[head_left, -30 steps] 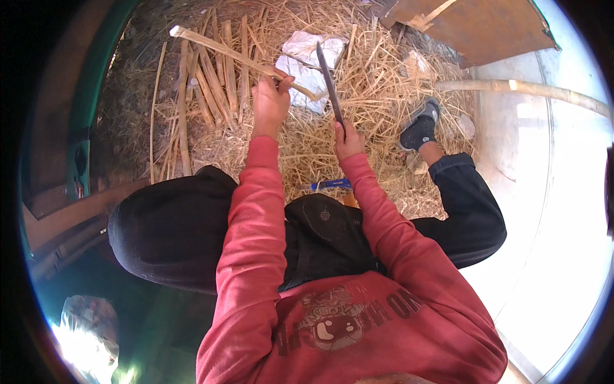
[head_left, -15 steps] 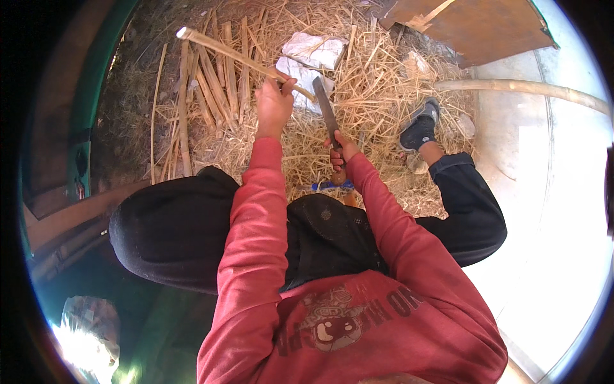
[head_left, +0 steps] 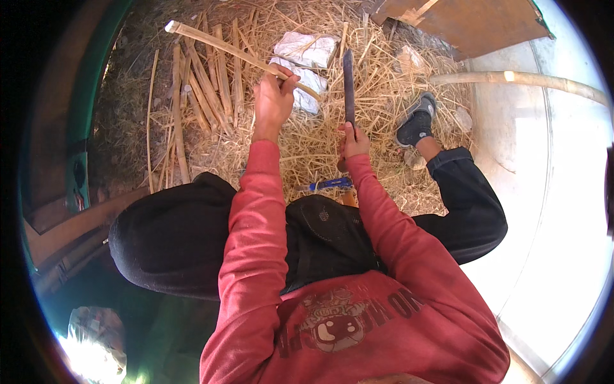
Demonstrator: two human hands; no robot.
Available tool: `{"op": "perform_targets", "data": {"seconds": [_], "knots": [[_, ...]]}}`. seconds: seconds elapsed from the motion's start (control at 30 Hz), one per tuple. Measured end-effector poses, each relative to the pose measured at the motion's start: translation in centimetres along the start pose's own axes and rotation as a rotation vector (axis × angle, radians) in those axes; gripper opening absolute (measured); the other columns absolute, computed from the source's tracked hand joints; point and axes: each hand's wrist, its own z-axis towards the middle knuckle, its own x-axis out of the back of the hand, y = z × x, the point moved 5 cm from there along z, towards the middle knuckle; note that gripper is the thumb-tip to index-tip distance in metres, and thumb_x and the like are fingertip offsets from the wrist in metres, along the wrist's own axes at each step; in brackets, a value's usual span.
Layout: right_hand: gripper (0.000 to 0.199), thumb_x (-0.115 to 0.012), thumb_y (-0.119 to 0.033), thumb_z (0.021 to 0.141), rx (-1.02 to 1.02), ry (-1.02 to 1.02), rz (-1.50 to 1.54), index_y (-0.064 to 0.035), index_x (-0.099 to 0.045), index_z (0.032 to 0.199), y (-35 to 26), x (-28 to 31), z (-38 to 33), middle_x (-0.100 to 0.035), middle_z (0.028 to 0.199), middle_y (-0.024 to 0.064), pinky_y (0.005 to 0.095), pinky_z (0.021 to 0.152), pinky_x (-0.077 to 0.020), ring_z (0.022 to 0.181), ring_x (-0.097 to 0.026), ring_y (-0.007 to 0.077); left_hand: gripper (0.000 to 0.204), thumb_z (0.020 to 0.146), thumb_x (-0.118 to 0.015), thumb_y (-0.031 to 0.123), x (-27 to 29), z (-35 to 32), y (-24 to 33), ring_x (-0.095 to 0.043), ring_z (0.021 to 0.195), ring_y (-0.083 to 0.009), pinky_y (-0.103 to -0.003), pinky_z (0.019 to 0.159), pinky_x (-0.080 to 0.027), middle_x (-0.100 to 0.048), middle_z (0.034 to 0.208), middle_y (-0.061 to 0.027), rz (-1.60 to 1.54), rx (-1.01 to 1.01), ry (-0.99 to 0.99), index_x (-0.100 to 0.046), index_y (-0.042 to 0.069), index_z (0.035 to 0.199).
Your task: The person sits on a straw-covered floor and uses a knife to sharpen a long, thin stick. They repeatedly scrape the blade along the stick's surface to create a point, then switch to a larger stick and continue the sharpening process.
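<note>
My left hand (head_left: 275, 96) is closed round a long, thin bamboo strip (head_left: 220, 45), which slants from the upper left down to the right over two white cloths or sacks (head_left: 306, 50). In my right hand (head_left: 354, 142) is the handle of a machete (head_left: 348, 83), its dark blade pointing away from me. The blade stands apart from the strip, to the right of its lower end. Below my right hand, a blue-handled tool (head_left: 329, 184) lies close to my lap; its exact kind is unclear.
Split bamboo pieces (head_left: 217, 77) lie on the ground at the far left. Straw-like shavings (head_left: 377, 83) cover the ground ahead. A bamboo pole (head_left: 518, 77) crosses the pale floor at right, near a brown board (head_left: 460, 25). My shoe (head_left: 417, 120) rests among the shavings.
The machete has swung right, away from the strip, and now points nearly straight ahead. My left hand still holds the strip, with little movement.
</note>
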Motion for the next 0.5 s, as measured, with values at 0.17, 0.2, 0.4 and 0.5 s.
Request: {"op": "perform_targets", "data": {"seconds": [0.17,0.2,0.4,0.5], "knots": [[0.038,-0.050,-0.037,0.100,0.179,0.013,-0.193,-0.0050,-0.067,0.091,-2.1,0.3,-0.9,-0.048,0.050,-0.0001,0.0267,0.039,-0.0346,0.040,-0.045,0.0089,0.012,0.086,-0.068,0.007,0.2,-0.4,-0.7,-0.065,0.062,-0.0261,-0.037,0.059,-0.050,-0.066,0.072,-0.0152,0.064,-0.008,0.075,-0.057,0.002,0.089],[0.038,-0.050,-0.036,0.100,0.248,0.012,-0.260,-0.0045,-0.067,0.091,-2.5,-0.1,-1.1,-0.049,0.050,0.0015,0.0279,0.041,-0.0362,0.040,-0.046,0.0107,0.012,0.086,-0.068,0.007,0.0,-0.6,-0.5,-0.065,0.062,-0.0259,-0.037,0.059,-0.049,-0.066,0.072,-0.0150,0.112,-0.025,0.084,-0.057,0.002,0.089],[0.034,-0.049,-0.033,0.099,0.469,0.005,-0.542,-0.0053,-0.068,0.096,-8.6,-2.6,-3.7,-0.060,0.063,0.0200,0.0435,0.054,-0.0478,0.055,-0.060,0.0369,0.013,0.086,-0.069,0.009,0.5,-1.1,-0.8,-0.065,0.061,-0.0271,-0.037,0.058,-0.049,-0.066,0.072,-0.0135,0.281,-0.040,0.124,-0.057,0.004,0.089],[0.034,-0.048,-0.034,0.100,0.347,-0.019,-0.841,-0.0072,-0.068,0.097,-6.4,-3.5,-3.7,-0.064,0.065,0.0188,0.0461,0.058,-0.0501,0.061,-0.064,0.0360,0.014,0.087,-0.068,0.011,0.3,-1.2,-0.6,-0.064,0.060,-0.0298,-0.039,0.063,-0.048,-0.066,0.070,-0.0134,0.287,0.002,0.098,-0.057,0.004,0.090]]}}
